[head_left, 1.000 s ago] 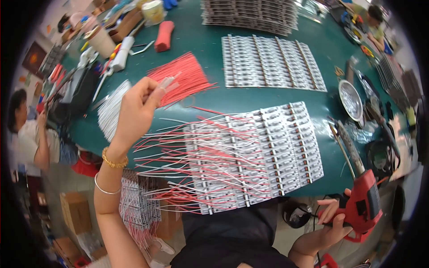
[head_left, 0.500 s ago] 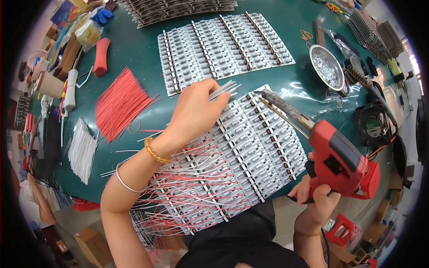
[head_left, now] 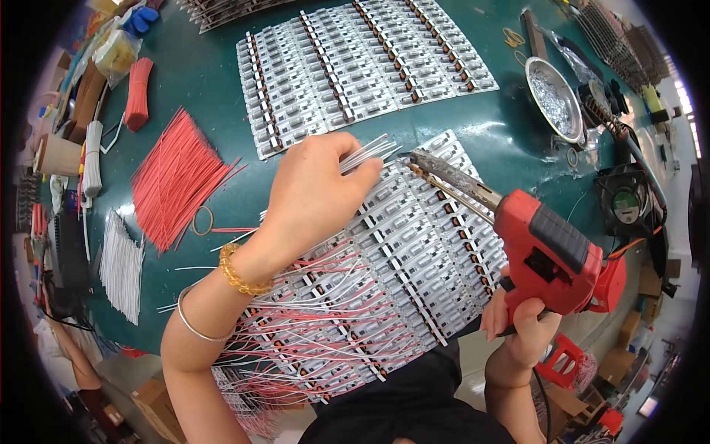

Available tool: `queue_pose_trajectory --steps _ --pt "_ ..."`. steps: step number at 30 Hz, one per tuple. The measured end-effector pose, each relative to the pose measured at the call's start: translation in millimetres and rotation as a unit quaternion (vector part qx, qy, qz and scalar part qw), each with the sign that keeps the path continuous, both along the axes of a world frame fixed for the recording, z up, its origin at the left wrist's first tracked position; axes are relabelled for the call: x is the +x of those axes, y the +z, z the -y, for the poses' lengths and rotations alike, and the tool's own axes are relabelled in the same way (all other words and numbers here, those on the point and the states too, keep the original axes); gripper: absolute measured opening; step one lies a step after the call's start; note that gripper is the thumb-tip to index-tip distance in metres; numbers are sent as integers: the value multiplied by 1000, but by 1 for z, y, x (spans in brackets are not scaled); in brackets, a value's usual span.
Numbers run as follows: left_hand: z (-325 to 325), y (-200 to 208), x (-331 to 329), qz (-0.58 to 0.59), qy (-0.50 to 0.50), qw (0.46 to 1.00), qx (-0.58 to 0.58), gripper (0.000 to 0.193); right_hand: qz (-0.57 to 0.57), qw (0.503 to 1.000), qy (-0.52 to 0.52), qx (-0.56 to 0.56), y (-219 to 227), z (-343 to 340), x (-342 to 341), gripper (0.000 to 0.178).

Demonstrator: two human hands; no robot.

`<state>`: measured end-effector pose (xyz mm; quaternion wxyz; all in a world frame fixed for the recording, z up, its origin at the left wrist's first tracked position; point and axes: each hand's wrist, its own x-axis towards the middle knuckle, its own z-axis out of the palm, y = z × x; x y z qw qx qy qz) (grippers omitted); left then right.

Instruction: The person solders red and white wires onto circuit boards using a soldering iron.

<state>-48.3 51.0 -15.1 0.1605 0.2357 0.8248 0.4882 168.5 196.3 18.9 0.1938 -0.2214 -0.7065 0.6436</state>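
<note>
bright, even light. a white shine sits on the green worktop (head_left: 510, 140) near its far right edge. lines bend at the dark round rim.

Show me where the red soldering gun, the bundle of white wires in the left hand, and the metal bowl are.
red soldering gun (head_left: 551, 255): head view, on its red body.
white wires (head_left: 367, 153): head view, on the ends sticking out past the left hand's fingers.
metal bowl (head_left: 552, 98): head view, on its silvery inside.

one head-worn fisheye view looks steeply down, close over the green table (head_left: 207, 81).
</note>
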Motion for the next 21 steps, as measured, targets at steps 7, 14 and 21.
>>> queue_pose_trajectory --steps 7,14,21 --pt "-2 4 3 -43 2 999 -27 21 24 1000 -11 -2 -1 0 6 65" --pt "0 2 1 -56 -3 998 -39 22 20 999 -37 28 1 11 10 71" --pt "0 0 2 -68 0 997 -34 22 13 1000 -18 9 -1 8 9 75"
